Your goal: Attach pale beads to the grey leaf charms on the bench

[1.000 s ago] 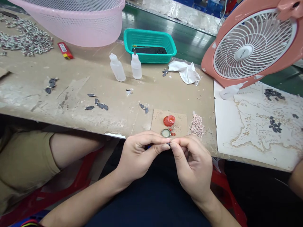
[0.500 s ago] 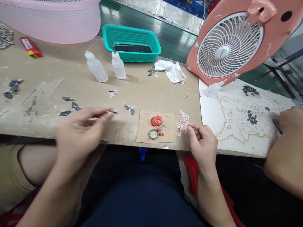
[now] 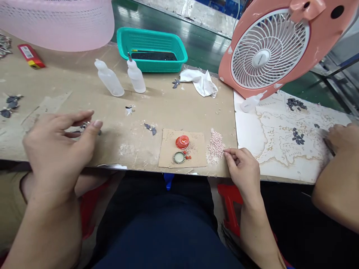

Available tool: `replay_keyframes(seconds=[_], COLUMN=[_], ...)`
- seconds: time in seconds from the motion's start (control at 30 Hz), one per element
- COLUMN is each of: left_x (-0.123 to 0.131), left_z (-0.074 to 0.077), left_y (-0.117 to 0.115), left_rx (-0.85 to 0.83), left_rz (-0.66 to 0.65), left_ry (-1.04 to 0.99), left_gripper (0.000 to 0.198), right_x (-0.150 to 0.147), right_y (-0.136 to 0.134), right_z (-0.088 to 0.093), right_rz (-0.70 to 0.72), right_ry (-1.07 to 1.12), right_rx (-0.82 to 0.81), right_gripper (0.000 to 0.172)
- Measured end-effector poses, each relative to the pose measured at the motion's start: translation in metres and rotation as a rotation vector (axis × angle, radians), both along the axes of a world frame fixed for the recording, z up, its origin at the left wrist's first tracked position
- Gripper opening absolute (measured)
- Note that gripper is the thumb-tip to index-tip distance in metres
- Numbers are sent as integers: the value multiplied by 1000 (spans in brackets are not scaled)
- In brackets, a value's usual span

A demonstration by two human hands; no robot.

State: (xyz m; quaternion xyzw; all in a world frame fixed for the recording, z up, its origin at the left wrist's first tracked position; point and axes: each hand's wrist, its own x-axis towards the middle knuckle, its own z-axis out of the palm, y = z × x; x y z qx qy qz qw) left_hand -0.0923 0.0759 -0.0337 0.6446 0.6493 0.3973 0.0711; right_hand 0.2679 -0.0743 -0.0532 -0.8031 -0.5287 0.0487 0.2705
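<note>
My left hand (image 3: 57, 147) hovers over the left part of the brown table (image 3: 157, 104), thumb and forefinger pinched around a small dark piece (image 3: 85, 125) among other dark leaf-shaped pieces. My right hand (image 3: 242, 170) rests at the table's front edge, fingers curled, fingertips beside a heap of tiny pink beads (image 3: 215, 145); whether it holds a bead is hidden. Between my hands lies a cardboard square (image 3: 168, 151) with a red cap (image 3: 182, 142) and a round metal pendant (image 3: 179, 157).
Two squeeze bottles (image 3: 136, 76) stand mid-table, behind them a teal basket (image 3: 151, 54), a white cloth (image 3: 200, 82) and a pink fan (image 3: 269, 45). A pink net tub (image 3: 56, 22) sits back left. Another person's hand (image 3: 340, 140) works on a white sheet (image 3: 280, 149) at right.
My hands, joined over my lap a second ago, have parted: the left went out over the table's left part, the right to the bead heap. The view swung to the right.
</note>
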Motion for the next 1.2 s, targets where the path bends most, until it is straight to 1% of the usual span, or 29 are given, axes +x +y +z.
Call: replay_keyframes(seconds=[0.1, 0.17, 0.27, 0.4, 0.47, 0.53, 0.63, 0.7, 0.8, 0.87, 0.97, 1.1, 1.17, 1.2], left_x=[15, 24, 37, 57, 70, 85, 106, 118, 128, 130, 129, 126, 124, 123], left_z=[1, 3, 7, 16, 22, 26, 31, 32, 32, 31, 31, 33, 32, 31], left_y=[-6, -11, -20, -38, -49, -62, -78, -84, -87, -86, -83, -83, -84, -85], left_rx=[97, 130, 149, 143, 73, -58, -353, -550, -753, -826, -884, -848, -772, -707], left_rz=[-51, -103, -217, -382, -488, -631, -840, -914, -939, -939, -923, -912, -908, -900], left_ry=[37, 9, -66, -160, -225, -322, -507, -630, -809, -898, -961, -970, -929, -888], left_gripper=[36, 32, 26, 19, 15, 11, 8, 10, 13, 13, 12, 9, 9, 8], right_x=[1, 0, -1, -8, -16, -28, -48, -61, -73, -77, -81, -85, -87, -89], right_y=[-2, -3, -6, -9, -10, -10, -9, -8, -6, -6, -6, -5, -4, -3], right_z=[-2, -2, -3, 1, 5, 12, 24, 30, 36, 37, 36, 35, 35, 36], right_rz=[0, -3, -9, -18, -19, -18, 13, 56, 122, 171, 256, 340, 336, 321], right_ry=[6, 32, 98, 192, 256, 357, 463, 430, 309, 226, 141, 84, 120, 169], right_rx=[29, 68, 139, 203, 221, 252, 312, 346, 413, 441, 447, 466, 460, 452], right_gripper=[19, 21, 22, 24, 24, 22, 17, 13, 9, 7, 8, 15, 16, 15])
